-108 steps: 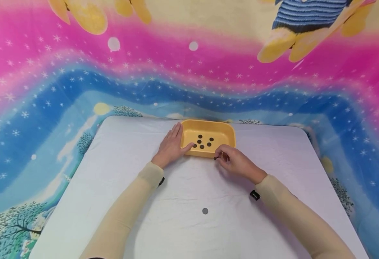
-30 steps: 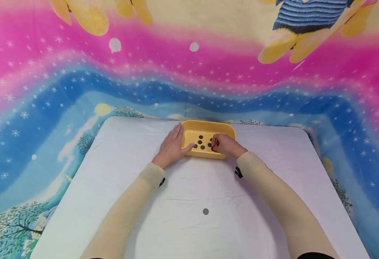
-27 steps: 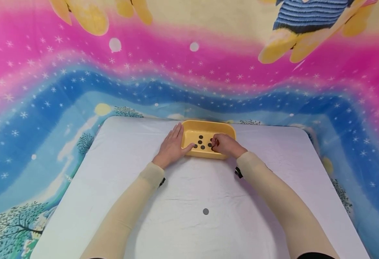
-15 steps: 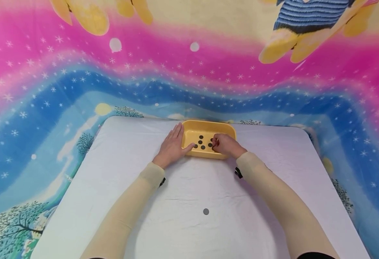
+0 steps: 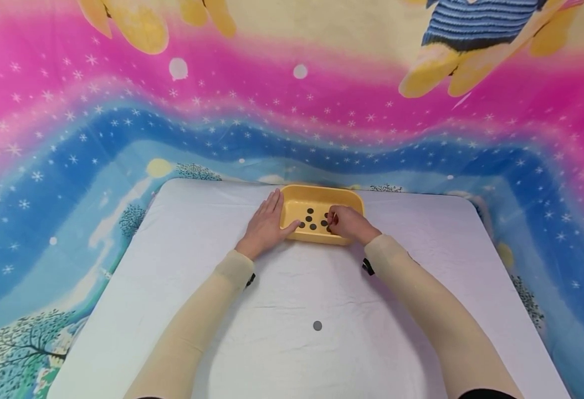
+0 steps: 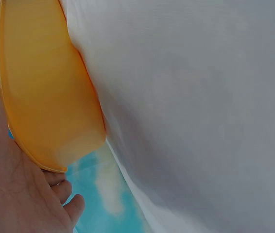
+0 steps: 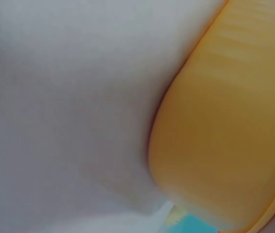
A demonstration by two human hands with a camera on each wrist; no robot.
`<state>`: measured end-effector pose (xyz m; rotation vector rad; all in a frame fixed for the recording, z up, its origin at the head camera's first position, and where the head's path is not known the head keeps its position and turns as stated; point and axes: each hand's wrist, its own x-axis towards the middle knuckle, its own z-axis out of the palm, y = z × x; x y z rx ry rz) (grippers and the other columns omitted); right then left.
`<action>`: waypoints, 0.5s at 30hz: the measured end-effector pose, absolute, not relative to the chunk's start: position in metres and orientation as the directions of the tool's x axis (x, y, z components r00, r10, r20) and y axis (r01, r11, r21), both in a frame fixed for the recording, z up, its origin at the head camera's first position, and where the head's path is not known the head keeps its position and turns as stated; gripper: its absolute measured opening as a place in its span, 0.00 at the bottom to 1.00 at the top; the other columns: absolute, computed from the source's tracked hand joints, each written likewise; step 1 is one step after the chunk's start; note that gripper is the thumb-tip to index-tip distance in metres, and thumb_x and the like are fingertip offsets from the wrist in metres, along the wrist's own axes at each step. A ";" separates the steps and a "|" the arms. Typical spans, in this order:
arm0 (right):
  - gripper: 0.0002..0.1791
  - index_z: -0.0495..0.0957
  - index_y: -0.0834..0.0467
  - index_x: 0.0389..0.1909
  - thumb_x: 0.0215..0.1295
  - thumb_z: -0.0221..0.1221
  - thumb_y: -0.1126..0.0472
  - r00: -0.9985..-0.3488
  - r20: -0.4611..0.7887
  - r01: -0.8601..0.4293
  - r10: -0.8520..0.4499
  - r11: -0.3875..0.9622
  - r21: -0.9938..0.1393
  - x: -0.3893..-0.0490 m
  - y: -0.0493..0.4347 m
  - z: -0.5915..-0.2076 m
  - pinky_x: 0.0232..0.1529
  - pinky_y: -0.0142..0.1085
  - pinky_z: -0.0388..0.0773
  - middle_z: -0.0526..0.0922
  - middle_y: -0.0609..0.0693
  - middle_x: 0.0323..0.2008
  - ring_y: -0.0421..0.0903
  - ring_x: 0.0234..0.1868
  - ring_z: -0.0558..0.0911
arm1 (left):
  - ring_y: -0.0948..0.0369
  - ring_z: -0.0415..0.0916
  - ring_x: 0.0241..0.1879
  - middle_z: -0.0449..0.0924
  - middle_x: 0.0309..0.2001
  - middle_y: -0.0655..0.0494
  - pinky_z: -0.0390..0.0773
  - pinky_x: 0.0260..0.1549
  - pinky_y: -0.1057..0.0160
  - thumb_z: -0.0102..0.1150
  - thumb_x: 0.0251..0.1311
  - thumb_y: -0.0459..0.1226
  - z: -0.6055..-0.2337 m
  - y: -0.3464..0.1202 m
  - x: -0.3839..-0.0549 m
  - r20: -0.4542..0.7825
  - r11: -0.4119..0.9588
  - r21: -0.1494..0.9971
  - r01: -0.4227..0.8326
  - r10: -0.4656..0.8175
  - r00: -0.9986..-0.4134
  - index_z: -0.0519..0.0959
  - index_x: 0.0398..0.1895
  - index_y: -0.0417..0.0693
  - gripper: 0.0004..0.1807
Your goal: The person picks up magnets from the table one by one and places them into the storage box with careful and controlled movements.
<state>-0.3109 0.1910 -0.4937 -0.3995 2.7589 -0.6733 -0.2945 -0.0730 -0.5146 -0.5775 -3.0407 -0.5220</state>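
A yellow rectangular tray [image 5: 322, 239] stands at the table's far edge, with several small dark round discs [image 5: 310, 211] lying flat on its floor. My left hand [image 5: 262, 226] rests along its left end, fingers straight and thumb reaching over the front rim; the left wrist view shows the palm beside the tray's wall [image 6: 50, 87]. My right hand [image 5: 349, 223] reaches over the front right rim into the tray, fingers curled. Its thumb and fingertips pinch a dark disc [image 5: 329, 229], mostly hidden by the fingers, low over the floor. The right wrist view shows mainly the tray's outer wall [image 7: 220, 126].
A single grey disc [image 5: 317, 326] lies on the white-covered table [image 5: 272, 354], nearer to me, between my forearms. Behind the tray, a colourful printed cloth [image 5: 292, 138] rises close to the table's far edge.
Since the earliest frame, my right hand has gone from in front of the tray into it with the dark disc. In the last second both hands have stayed almost still.
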 end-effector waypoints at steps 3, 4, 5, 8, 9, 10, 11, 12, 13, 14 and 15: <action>0.03 0.76 0.57 0.40 0.68 0.58 0.65 -0.932 -0.157 -0.214 -0.328 0.845 -0.491 -0.311 0.193 -0.496 0.33 0.39 0.74 0.83 0.51 0.39 0.47 0.32 0.78 | 0.53 0.32 0.80 0.29 0.81 0.50 0.38 0.77 0.56 0.32 0.65 0.74 -0.514 -0.073 -0.294 0.067 0.877 0.321 0.356 0.354 -0.933 0.36 0.81 0.43 0.57; 0.03 0.76 0.57 0.40 0.68 0.58 0.64 -0.934 -0.140 -0.221 -0.330 0.838 -0.498 -0.311 0.193 -0.497 0.33 0.39 0.74 0.82 0.51 0.37 0.47 0.31 0.77 | 0.53 0.32 0.80 0.30 0.81 0.49 0.38 0.77 0.56 0.31 0.64 0.74 -0.514 -0.072 -0.294 0.068 0.878 0.321 0.355 0.353 -0.933 0.36 0.81 0.43 0.57; 0.03 0.75 0.56 0.40 0.69 0.58 0.64 -0.936 -0.124 -0.226 -0.331 0.831 -0.508 -0.311 0.194 -0.498 0.32 0.39 0.75 0.81 0.50 0.35 0.47 0.30 0.77 | 0.53 0.32 0.80 0.31 0.81 0.48 0.38 0.77 0.56 0.31 0.64 0.74 -0.514 -0.072 -0.294 0.071 0.878 0.319 0.356 0.352 -0.933 0.37 0.81 0.42 0.57; 0.02 0.76 0.56 0.40 0.69 0.58 0.63 -0.939 -0.069 -0.250 -0.337 0.807 -0.535 -0.310 0.195 -0.499 0.31 0.39 0.75 0.80 0.49 0.33 0.47 0.30 0.77 | 0.53 0.33 0.80 0.33 0.81 0.47 0.38 0.77 0.56 0.29 0.63 0.75 -0.514 -0.072 -0.295 0.077 0.878 0.317 0.358 0.353 -0.933 0.37 0.81 0.42 0.58; 0.03 0.76 0.56 0.41 0.70 0.58 0.63 -0.939 -0.053 -0.260 -0.341 0.800 -0.541 -0.310 0.195 -0.500 0.31 0.39 0.75 0.80 0.49 0.33 0.47 0.29 0.77 | 0.53 0.33 0.80 0.34 0.81 0.46 0.39 0.77 0.56 0.29 0.63 0.75 -0.514 -0.072 -0.295 0.079 0.878 0.317 0.359 0.353 -0.932 0.37 0.81 0.42 0.58; 0.03 0.76 0.57 0.41 0.69 0.59 0.63 -0.939 -0.036 -0.267 -0.343 0.790 -0.552 -0.310 0.196 -0.500 0.31 0.40 0.75 0.79 0.49 0.32 0.47 0.29 0.77 | 0.53 0.33 0.80 0.34 0.81 0.46 0.39 0.77 0.56 0.29 0.63 0.75 -0.514 -0.072 -0.295 0.079 0.877 0.317 0.360 0.354 -0.932 0.37 0.81 0.42 0.58; 0.04 0.76 0.57 0.42 0.70 0.59 0.63 -0.939 -0.025 -0.270 -0.343 0.782 -0.562 -0.309 0.196 -0.500 0.30 0.40 0.75 0.79 0.50 0.32 0.47 0.29 0.77 | 0.53 0.33 0.80 0.33 0.81 0.47 0.39 0.77 0.56 0.29 0.63 0.75 -0.514 -0.072 -0.295 0.079 0.878 0.316 0.360 0.354 -0.932 0.37 0.81 0.42 0.58; 0.05 0.76 0.57 0.42 0.70 0.59 0.62 -0.940 -0.015 -0.273 -0.342 0.774 -0.571 -0.308 0.197 -0.500 0.30 0.40 0.75 0.79 0.50 0.33 0.47 0.29 0.77 | 0.53 0.32 0.80 0.32 0.81 0.47 0.39 0.77 0.56 0.28 0.63 0.76 -0.515 -0.072 -0.295 0.076 0.878 0.317 0.359 0.354 -0.932 0.37 0.81 0.42 0.58; 0.05 0.76 0.57 0.43 0.70 0.60 0.62 -0.941 -0.008 -0.270 -0.337 0.767 -0.582 -0.307 0.197 -0.500 0.30 0.40 0.76 0.79 0.50 0.33 0.48 0.30 0.77 | 0.53 0.32 0.80 0.32 0.81 0.48 0.39 0.77 0.56 0.28 0.62 0.76 -0.515 -0.072 -0.295 0.075 0.878 0.317 0.359 0.354 -0.932 0.37 0.81 0.42 0.59; 0.06 0.75 0.57 0.44 0.70 0.60 0.62 -0.943 0.000 -0.267 -0.332 0.759 -0.594 -0.306 0.198 -0.501 0.30 0.40 0.76 0.79 0.49 0.34 0.48 0.30 0.77 | 0.53 0.32 0.80 0.31 0.81 0.48 0.39 0.77 0.56 0.28 0.62 0.76 -0.515 -0.072 -0.295 0.074 0.878 0.317 0.358 0.353 -0.933 0.37 0.81 0.42 0.59; 0.06 0.75 0.57 0.44 0.70 0.60 0.62 -0.945 0.010 -0.265 -0.327 0.750 -0.606 -0.305 0.198 -0.500 0.30 0.41 0.76 0.78 0.50 0.34 0.48 0.30 0.77 | 0.54 0.32 0.80 0.30 0.81 0.49 0.38 0.77 0.56 0.28 0.62 0.76 -0.515 -0.072 -0.295 0.071 0.879 0.317 0.356 0.352 -0.933 0.37 0.81 0.42 0.59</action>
